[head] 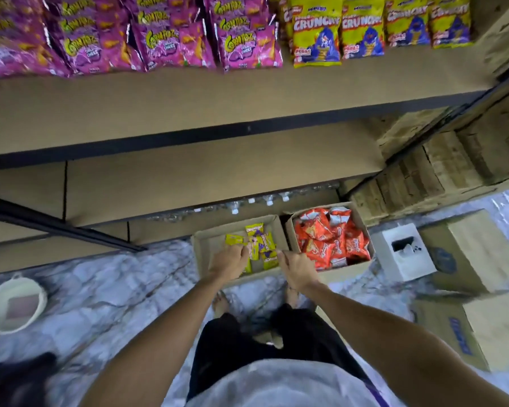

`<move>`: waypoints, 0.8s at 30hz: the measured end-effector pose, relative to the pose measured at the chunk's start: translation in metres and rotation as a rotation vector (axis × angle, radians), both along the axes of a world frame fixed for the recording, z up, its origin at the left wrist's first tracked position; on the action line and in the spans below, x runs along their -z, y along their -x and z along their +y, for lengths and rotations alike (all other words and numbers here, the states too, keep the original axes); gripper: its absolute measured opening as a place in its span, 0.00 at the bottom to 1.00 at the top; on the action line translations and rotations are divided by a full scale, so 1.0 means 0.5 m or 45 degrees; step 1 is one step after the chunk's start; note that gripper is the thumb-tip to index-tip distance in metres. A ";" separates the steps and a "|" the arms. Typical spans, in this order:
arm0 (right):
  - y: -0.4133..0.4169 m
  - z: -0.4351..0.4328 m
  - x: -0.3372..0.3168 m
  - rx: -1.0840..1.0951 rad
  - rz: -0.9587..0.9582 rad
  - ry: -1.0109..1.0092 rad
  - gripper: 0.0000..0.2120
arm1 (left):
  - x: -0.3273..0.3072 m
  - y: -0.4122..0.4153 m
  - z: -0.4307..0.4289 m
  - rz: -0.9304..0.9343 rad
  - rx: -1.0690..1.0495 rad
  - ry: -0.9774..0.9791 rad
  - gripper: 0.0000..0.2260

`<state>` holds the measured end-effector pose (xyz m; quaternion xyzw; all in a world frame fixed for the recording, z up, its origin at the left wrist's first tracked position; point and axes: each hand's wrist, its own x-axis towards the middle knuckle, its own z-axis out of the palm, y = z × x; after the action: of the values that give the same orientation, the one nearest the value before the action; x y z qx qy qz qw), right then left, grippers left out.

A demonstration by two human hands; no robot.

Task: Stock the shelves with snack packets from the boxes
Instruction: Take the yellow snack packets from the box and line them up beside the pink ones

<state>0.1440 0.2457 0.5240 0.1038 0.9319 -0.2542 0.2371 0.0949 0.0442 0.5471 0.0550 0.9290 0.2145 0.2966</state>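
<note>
Left hand (pixel 228 261) and right hand (pixel 297 267) are curling over glossy yellow packets (pixel 260 245) in a rectangular cardboard box (pixel 207 245); whether they are gripping cannot be told.

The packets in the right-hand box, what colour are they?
The packets in the right box are orange-red with white patches; the head view shows them.

Crinkled, glossy purple foil snack packets (pixel 100 42) and shiny yellow foil snack packets (pixel 362 30) stand on a matt tan board shelf (pixel 188 95) edged in dark metal. One matt brown cardboard box (pixel 202 245) holds small glossy yellow plastic packets (pixel 262 245). A second matt cardboard box (pixel 353 267) holds shiny orange plastic packets (pixel 329 242). The marbled grey stone floor (pixel 100 289) looks polished.
</note>
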 end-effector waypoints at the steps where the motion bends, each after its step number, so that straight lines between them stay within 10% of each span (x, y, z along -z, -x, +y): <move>1: 0.004 0.002 0.010 0.004 -0.039 0.013 0.33 | 0.021 0.004 0.004 -0.058 -0.044 0.011 0.20; 10: 0.060 0.032 0.220 -0.119 -0.126 -0.037 0.18 | 0.247 0.043 0.035 -0.230 -0.131 0.056 0.20; 24: 0.129 0.082 0.818 -0.215 -0.231 -0.017 0.21 | 0.841 0.049 0.012 -0.305 0.082 0.185 0.17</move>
<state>0.0793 0.2865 0.1148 0.0491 0.9136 -0.2168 0.3404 0.0705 0.0502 0.1268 0.0373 0.8977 0.1421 0.4153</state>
